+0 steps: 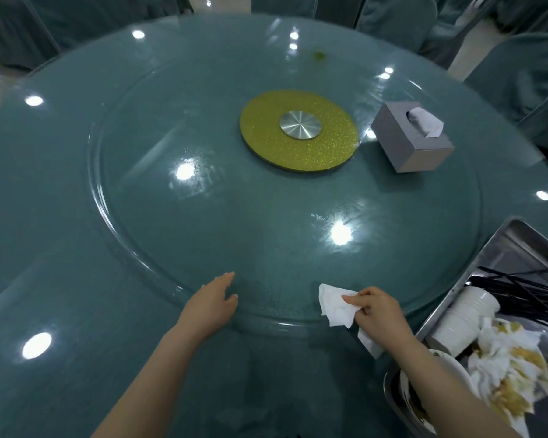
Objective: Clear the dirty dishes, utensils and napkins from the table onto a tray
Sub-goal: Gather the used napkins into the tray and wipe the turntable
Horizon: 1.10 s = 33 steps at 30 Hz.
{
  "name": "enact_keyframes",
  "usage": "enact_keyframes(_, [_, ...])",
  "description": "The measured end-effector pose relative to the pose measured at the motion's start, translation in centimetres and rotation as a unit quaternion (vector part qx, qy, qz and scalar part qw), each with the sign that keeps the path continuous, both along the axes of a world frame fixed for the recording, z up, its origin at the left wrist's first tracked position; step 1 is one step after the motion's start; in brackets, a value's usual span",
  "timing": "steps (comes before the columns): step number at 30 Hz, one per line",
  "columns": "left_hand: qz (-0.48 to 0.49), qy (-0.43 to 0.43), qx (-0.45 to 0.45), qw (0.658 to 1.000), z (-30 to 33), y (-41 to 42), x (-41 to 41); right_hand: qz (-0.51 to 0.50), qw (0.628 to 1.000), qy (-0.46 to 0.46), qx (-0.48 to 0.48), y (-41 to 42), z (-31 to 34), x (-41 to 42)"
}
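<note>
A round teal table (76, 216) under glass fills nearly the whole frame, its raised glass turntable (266, 200) ringed by a bevelled edge that curves through the lower middle. At the lower right corner a steel tray (506, 248) overlaps the table's rim, already loaded: stacked white cups (465, 317) lying on their sides, a sheaf of black chopsticks (525, 289) fanned toward the right edge, soiled napkins (513, 368) heaped on a plate (450, 368) whose rim shows below them. Centre right, a gold glitter disc (298, 147) with a brushed metal hub sits beside a grey tissue box (412, 143), one tissue standing out of its slot.

The last loose item in view, a crumpled white napkin (336, 305), sits at lower centre right over the turntable's edge, pinched between the thumb and curled fingers of the right hand (380, 314). Its long axis runs from upper left to lower right, one end poking out left of the hand, the other trailing beneath the wrist. The tray lies just to the right of that hand and slightly below it, so the right hand is plainly the nearer; a short swing rightward would likely drop the napkin onto the heap.

The left hand (212, 301), at lower centre, is spread flat with fingers relaxed, over or on the glass near the bevel, holding nothing, well apart from the napkin.
</note>
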<state>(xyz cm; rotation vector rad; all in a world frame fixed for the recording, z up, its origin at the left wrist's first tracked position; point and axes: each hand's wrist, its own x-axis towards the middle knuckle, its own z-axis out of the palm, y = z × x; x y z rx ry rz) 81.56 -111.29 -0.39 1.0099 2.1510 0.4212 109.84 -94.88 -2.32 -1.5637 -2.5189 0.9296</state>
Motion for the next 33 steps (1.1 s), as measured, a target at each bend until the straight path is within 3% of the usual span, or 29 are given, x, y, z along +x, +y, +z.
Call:
enact_keyframes(10, [-0.024, 0.001, -0.007, 1.000, 0.1, 1.1, 1.3, 0.091, 0.995, 0.000, -0.028, -2.0, -0.2, -3.1])
enact_keyframes(18, [0.038, 0.016, -0.011, 0.999, 0.3, 0.9, -1.7, 0.041, 0.979, 0.102, -0.170, -2.8, -0.4, -7.7])
enact_keyframes(21, [0.060, 0.012, -0.001, 0.998, 0.3, 0.7, -2.3, -0.038, 0.986, 0.134, -0.095, -0.7, 0.3, -9.0])
enact_keyframes(25, [0.056, 0.017, 0.013, 0.998, 0.2, 0.7, -2.1, -0.048, 0.996, 0.061, 0.042, 5.8, 1.6, -11.9])
enact_keyframes(33, [0.100, 0.033, 0.042, 0.994, -0.2, 0.8, -5.2, -0.031, 0.997, 0.050, 0.052, 13.3, 1.6, -23.5])
